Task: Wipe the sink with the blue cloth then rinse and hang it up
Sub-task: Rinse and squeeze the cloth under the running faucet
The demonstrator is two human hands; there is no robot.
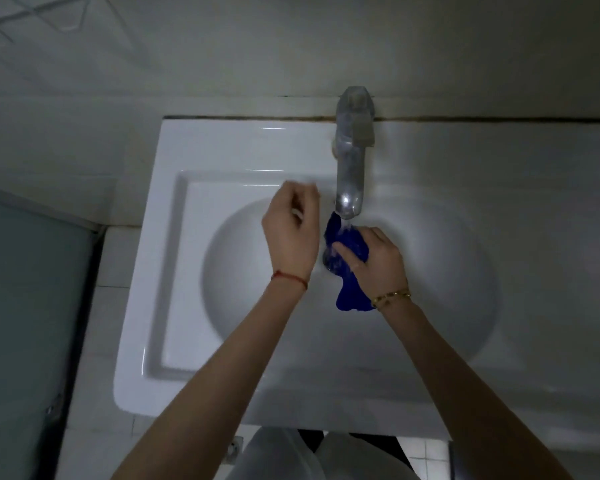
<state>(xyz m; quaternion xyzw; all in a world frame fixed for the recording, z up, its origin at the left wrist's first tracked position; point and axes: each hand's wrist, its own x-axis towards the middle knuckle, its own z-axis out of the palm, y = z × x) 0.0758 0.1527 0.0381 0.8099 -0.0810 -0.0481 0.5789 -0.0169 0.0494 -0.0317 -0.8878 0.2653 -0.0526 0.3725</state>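
A white sink [174, 306] with a round bowl fills the middle of the view. A metal tap [352, 157] stands at its back, and water runs from the spout. My right hand [374, 265] grips the blue cloth [349, 271], bunched up, under the stream above the drain. Part of the cloth hangs down below my wrist. My left hand [291, 237] hovers just left of the cloth, blurred, fingers loosely curled with nothing in them.
A tiled wall rises behind the sink. A wire rack [32, 15] shows at the top left corner. A grey-green surface [25, 289] lies to the left of the sink over a tiled floor.
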